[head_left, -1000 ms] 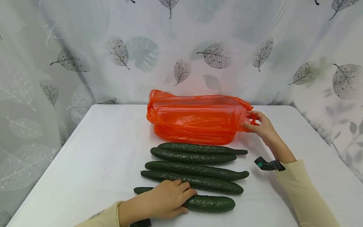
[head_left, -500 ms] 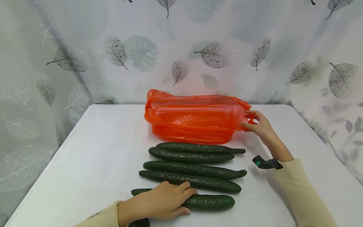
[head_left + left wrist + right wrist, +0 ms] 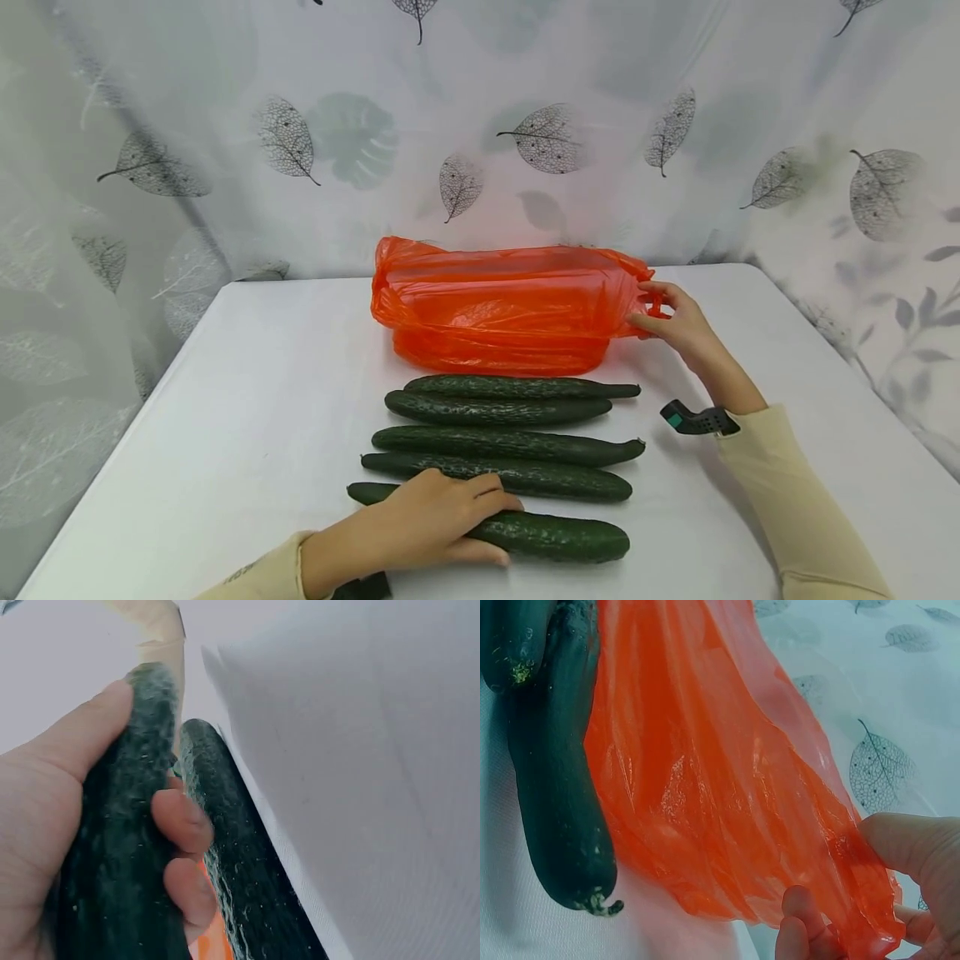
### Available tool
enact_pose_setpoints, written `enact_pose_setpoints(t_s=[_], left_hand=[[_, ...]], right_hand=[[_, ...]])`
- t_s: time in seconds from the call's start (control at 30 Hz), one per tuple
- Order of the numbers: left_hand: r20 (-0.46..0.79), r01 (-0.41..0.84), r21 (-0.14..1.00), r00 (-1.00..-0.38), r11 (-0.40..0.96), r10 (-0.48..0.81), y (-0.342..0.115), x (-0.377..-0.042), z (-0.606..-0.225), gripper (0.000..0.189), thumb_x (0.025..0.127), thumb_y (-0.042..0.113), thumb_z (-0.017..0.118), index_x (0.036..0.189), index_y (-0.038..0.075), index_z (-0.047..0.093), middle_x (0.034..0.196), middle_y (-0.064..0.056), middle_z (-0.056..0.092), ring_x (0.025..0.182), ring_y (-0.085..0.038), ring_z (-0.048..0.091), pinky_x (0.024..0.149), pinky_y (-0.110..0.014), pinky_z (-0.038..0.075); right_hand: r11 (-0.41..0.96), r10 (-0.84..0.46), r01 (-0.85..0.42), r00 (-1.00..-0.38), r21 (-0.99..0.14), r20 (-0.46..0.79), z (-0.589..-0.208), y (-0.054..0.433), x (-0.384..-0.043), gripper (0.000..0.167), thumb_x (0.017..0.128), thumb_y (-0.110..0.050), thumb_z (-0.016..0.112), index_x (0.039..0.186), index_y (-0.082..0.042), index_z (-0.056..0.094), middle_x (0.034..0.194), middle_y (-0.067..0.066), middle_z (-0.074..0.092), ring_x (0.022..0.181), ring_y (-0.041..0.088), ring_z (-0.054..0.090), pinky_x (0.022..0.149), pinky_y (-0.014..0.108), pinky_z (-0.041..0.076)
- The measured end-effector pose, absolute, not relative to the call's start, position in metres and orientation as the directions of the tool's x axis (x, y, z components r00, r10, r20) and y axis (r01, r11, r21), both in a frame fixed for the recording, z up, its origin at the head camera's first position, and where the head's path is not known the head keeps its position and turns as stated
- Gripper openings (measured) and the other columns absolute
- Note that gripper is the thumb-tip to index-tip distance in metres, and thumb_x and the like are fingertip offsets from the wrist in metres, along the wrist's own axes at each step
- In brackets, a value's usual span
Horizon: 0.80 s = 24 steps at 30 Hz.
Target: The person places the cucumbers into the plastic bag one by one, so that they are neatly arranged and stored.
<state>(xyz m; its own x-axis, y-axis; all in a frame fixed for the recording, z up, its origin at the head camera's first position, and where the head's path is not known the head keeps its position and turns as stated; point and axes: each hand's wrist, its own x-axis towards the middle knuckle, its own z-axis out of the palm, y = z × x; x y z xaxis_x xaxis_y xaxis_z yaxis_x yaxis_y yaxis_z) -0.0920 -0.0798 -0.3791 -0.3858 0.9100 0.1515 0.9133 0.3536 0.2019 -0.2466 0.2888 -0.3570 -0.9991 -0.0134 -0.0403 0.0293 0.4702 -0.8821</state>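
My left hand point(image 3: 423, 521) grips the nearest cucumber point(image 3: 558, 536) around its middle, thumb on the near side and fingers curled over the far side. In the left wrist view that held cucumber point(image 3: 124, 847) lies along the palm, beside another cucumber point(image 3: 232, 847). At the back, my right hand point(image 3: 678, 321) pinches the right end of a red plastic bag point(image 3: 495, 312) between thumb and fingers. The right wrist view has the thin bag point(image 3: 697, 765) bunched in the fingers point(image 3: 801, 919); its folds stretch away from them.
Several cucumbers lie side by side between the held one and the bag, among them a curved one point(image 3: 510, 444) and the farthest one point(image 3: 517, 387). They rest on a white table point(image 3: 225, 433). A leaf-print curtain point(image 3: 480, 125) hangs behind the table's back edge.
The cucumber in my left hand has tilted slightly, its left end now farther up from the near edge. The whole scene has shifted a little left in view. My right hand keeps its pinch on the bag.
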Motion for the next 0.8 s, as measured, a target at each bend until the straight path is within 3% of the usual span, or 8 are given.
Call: enact_pose_setpoints(t_s=[0.37, 0.8], left_hand=[[0.483, 0.948, 0.152, -0.317, 0.279, 0.816, -0.075, -0.104, -0.373, 0.042, 0.088, 0.051, 0.066, 0.113, 0.017, 0.066, 0.096, 0.011, 0.065, 0.063, 0.005, 0.056, 0.056, -0.003, 0.038], [0.571, 0.951, 0.061, -0.282, 0.302, 0.771, -0.074, -0.124, -0.361, 0.044, 0.084, 0.051, 0.07, 0.11, 0.016, 0.07, 0.091, 0.01, 0.067, 0.072, 0.002, 0.063, 0.06, -0.006, 0.045]], right_hand=[[0.466, -0.016, 0.031, -0.999, -0.884, -0.044, -0.357, 0.287, -0.246, 0.069, 0.096, -0.021, 0.064, 0.15, 0.0, 0.027, 0.146, 0.026, 0.032, 0.118, 0.033, 0.044, 0.074, 0.017, 0.053], [0.464, -0.002, 0.041, -0.999, -0.885, -0.047, -0.357, 0.288, -0.247, 0.069, 0.095, -0.02, 0.064, 0.15, 0.0, 0.027, 0.147, 0.026, 0.033, 0.12, 0.035, 0.044, 0.074, 0.018, 0.053]])
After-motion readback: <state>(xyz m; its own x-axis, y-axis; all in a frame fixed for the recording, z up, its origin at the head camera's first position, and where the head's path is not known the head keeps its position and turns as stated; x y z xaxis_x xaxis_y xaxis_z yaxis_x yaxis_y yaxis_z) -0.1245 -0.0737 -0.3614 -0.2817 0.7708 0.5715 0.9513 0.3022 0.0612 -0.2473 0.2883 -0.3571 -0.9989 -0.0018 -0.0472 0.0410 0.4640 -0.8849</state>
